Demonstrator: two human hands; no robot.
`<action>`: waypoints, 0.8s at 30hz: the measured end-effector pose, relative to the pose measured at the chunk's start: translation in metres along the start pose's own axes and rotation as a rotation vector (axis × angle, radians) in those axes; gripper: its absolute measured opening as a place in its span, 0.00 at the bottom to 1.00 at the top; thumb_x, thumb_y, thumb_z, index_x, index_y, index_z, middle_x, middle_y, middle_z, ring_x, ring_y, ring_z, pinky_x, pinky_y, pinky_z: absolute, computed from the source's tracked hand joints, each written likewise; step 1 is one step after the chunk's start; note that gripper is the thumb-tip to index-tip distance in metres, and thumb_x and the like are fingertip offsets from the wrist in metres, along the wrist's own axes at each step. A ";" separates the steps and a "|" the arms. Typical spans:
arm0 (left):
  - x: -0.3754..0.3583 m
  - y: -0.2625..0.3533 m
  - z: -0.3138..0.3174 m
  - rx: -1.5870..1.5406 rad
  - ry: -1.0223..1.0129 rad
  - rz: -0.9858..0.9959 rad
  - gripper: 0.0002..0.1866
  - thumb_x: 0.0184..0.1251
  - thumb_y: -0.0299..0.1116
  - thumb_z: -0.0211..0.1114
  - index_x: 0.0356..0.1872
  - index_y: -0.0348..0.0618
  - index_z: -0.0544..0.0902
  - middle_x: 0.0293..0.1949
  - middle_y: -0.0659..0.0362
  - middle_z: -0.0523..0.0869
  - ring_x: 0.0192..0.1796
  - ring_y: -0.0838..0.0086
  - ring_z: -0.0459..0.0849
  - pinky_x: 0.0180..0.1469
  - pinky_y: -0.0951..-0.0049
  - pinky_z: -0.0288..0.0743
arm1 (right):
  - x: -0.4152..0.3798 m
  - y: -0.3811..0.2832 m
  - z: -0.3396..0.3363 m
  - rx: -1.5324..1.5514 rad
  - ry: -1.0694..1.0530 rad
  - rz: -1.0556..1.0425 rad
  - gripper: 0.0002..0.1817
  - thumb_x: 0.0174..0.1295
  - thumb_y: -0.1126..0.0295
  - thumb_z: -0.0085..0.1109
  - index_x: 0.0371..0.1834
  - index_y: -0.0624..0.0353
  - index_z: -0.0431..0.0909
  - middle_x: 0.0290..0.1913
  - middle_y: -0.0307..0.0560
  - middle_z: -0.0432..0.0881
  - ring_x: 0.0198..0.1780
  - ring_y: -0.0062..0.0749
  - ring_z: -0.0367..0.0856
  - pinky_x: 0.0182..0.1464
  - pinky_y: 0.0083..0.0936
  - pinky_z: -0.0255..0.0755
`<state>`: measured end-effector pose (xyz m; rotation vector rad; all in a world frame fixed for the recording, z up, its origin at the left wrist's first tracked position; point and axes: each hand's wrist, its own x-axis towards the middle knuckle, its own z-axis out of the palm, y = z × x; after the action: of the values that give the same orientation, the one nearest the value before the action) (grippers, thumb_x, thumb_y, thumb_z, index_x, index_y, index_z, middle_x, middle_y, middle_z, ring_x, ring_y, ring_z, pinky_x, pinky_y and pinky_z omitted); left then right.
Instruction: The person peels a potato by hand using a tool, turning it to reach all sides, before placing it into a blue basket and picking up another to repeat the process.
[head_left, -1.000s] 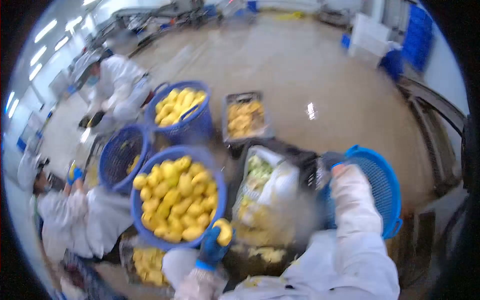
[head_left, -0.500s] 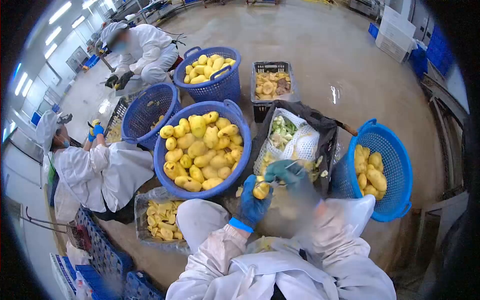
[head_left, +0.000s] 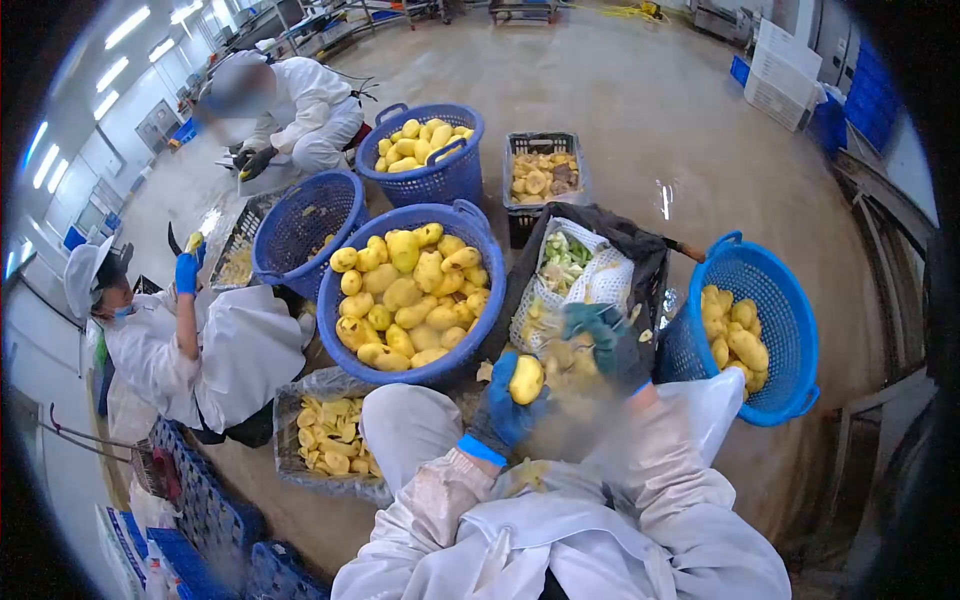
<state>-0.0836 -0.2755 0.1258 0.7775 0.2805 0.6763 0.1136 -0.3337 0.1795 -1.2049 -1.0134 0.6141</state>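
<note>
In the lower middle of the frame the left hand (head_left: 503, 410), in a blue glove, is closed around one yellow peeled fruit (head_left: 526, 380) and holds it up in front of the person's knees. Just to the right of it, the right hand (head_left: 606, 345), in a dark teal glove, is blurred; its fingers look curled and it is just beside the fruit, but I cannot tell what it grips or whether it holds anything.

There are four round blue plastic baskets. The large basket (head_left: 400, 372) in the centre, directly above the left hand, is heaped with yellow fruits. The second basket (head_left: 780, 330), at the right of the frame, holds a smaller number of the same fruits on its left side. The third basket (head_left: 425, 185), in the upper centre, is also full. The fourth basket (head_left: 300, 225), left of it, is nearly without fruit.

Between the large basket and the right one stands a black sack with a white net bag (head_left: 600, 285) inside, with green and yellow peelings; it is right behind the two hands. Above it is a dark crate (head_left: 545, 175) with cut pieces. In the lower left, a clear-lined crate (head_left: 330, 440) holds yellow slices, beside the person's white trouser leg.

Two other people in white coats are at work: one (head_left: 190, 350) sitting at the left edge with a blue glove raised, one (head_left: 290, 105) crouching in the upper left.
</note>
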 end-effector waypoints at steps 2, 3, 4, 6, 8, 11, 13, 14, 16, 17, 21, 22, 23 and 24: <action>0.000 -0.006 0.000 -0.165 0.086 -0.034 0.29 0.57 0.22 0.68 0.59 0.37 0.66 0.46 0.50 0.80 0.50 0.63 0.81 0.50 0.68 0.79 | -0.002 0.014 -0.005 0.128 -0.049 -0.012 0.16 0.69 0.60 0.52 0.41 0.64 0.81 0.42 0.44 0.84 0.43 0.28 0.80 0.50 0.26 0.72; -0.001 -0.002 0.010 0.085 0.070 0.046 0.29 0.57 0.21 0.67 0.60 0.37 0.65 0.47 0.50 0.80 0.50 0.63 0.82 0.50 0.68 0.79 | -0.009 0.010 0.009 0.069 -0.093 -0.120 0.16 0.69 0.60 0.52 0.41 0.64 0.81 0.40 0.43 0.84 0.42 0.28 0.80 0.49 0.26 0.73; -0.002 0.003 0.020 0.335 0.075 0.128 0.30 0.57 0.21 0.67 0.60 0.37 0.65 0.48 0.50 0.80 0.49 0.64 0.82 0.49 0.68 0.79 | -0.012 0.009 0.013 0.131 -0.180 -0.067 0.16 0.69 0.60 0.52 0.41 0.63 0.81 0.40 0.43 0.84 0.42 0.28 0.80 0.49 0.27 0.73; -0.006 0.025 0.041 0.948 -0.013 0.327 0.30 0.56 0.22 0.67 0.60 0.36 0.65 0.48 0.49 0.80 0.49 0.62 0.82 0.49 0.68 0.79 | -0.011 0.007 0.006 0.174 -0.143 0.051 0.15 0.69 0.61 0.52 0.41 0.63 0.81 0.41 0.45 0.84 0.44 0.29 0.80 0.51 0.29 0.72; -0.006 0.023 0.041 0.994 -0.004 0.372 0.31 0.55 0.24 0.69 0.60 0.35 0.66 0.48 0.47 0.81 0.48 0.60 0.83 0.48 0.67 0.79 | -0.007 0.004 -0.018 0.150 0.086 0.167 0.14 0.68 0.62 0.53 0.41 0.64 0.81 0.44 0.47 0.84 0.47 0.32 0.79 0.55 0.31 0.70; 0.000 0.035 0.050 1.105 -0.061 0.487 0.30 0.55 0.26 0.70 0.58 0.34 0.68 0.46 0.47 0.82 0.47 0.59 0.84 0.47 0.66 0.78 | -0.009 0.005 -0.004 0.257 -0.062 -0.019 0.13 0.68 0.64 0.52 0.41 0.63 0.81 0.42 0.46 0.84 0.44 0.29 0.80 0.51 0.29 0.73; -0.001 0.029 0.055 0.952 -0.074 0.341 0.28 0.55 0.24 0.68 0.57 0.35 0.68 0.45 0.49 0.82 0.46 0.63 0.84 0.48 0.69 0.78 | -0.018 0.006 0.007 0.221 -0.225 -0.123 0.14 0.69 0.64 0.50 0.42 0.63 0.81 0.41 0.46 0.84 0.43 0.29 0.81 0.50 0.29 0.74; -0.002 0.026 0.058 0.876 -0.072 0.271 0.27 0.55 0.22 0.67 0.57 0.35 0.68 0.45 0.51 0.82 0.45 0.65 0.84 0.48 0.70 0.77 | -0.016 0.009 0.000 0.192 -0.122 -0.061 0.14 0.69 0.64 0.51 0.41 0.63 0.81 0.41 0.47 0.84 0.45 0.31 0.81 0.52 0.30 0.73; -0.006 0.024 0.053 0.848 -0.061 0.275 0.24 0.56 0.24 0.67 0.55 0.36 0.70 0.44 0.53 0.81 0.45 0.69 0.82 0.48 0.73 0.77 | -0.008 0.017 -0.025 0.145 0.067 0.067 0.13 0.68 0.64 0.52 0.40 0.63 0.81 0.40 0.49 0.84 0.47 0.34 0.80 0.56 0.32 0.70; -0.006 0.027 0.051 0.933 -0.076 0.351 0.24 0.56 0.25 0.68 0.54 0.36 0.71 0.44 0.53 0.81 0.45 0.69 0.82 0.48 0.73 0.77 | -0.003 0.006 -0.035 0.075 0.054 -0.036 0.15 0.69 0.62 0.51 0.39 0.63 0.81 0.38 0.49 0.84 0.45 0.34 0.81 0.55 0.31 0.71; -0.004 0.026 0.047 1.113 -0.139 0.323 0.32 0.53 0.29 0.73 0.58 0.33 0.68 0.49 0.48 0.81 0.50 0.63 0.82 0.52 0.69 0.76 | -0.016 -0.004 -0.002 0.189 -0.087 -0.161 0.15 0.71 0.62 0.48 0.38 0.63 0.81 0.36 0.47 0.84 0.40 0.30 0.80 0.48 0.28 0.73; -0.004 0.018 0.040 1.124 -0.134 0.330 0.33 0.53 0.30 0.74 0.59 0.33 0.67 0.51 0.47 0.81 0.51 0.61 0.82 0.53 0.68 0.75 | -0.015 0.003 -0.002 0.217 -0.166 -0.185 0.15 0.71 0.63 0.47 0.39 0.63 0.81 0.37 0.48 0.83 0.39 0.29 0.80 0.47 0.26 0.74; -0.004 0.018 0.038 1.135 -0.143 0.354 0.34 0.53 0.30 0.74 0.60 0.33 0.67 0.51 0.47 0.80 0.52 0.60 0.81 0.53 0.67 0.75 | -0.017 0.011 -0.009 0.218 -0.082 -0.071 0.15 0.71 0.63 0.47 0.38 0.63 0.81 0.37 0.48 0.83 0.39 0.29 0.80 0.47 0.26 0.74; -0.005 0.020 0.039 1.146 -0.151 0.377 0.35 0.53 0.30 0.74 0.61 0.33 0.66 0.52 0.46 0.80 0.53 0.60 0.81 0.54 0.66 0.75 | -0.015 0.011 -0.017 0.217 -0.007 0.039 0.15 0.71 0.64 0.47 0.38 0.63 0.81 0.38 0.49 0.83 0.39 0.29 0.80 0.47 0.26 0.73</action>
<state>-0.0782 -0.2895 0.1674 2.0049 0.3855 0.7849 0.1230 -0.3510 0.1638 -1.0333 -0.9059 0.7404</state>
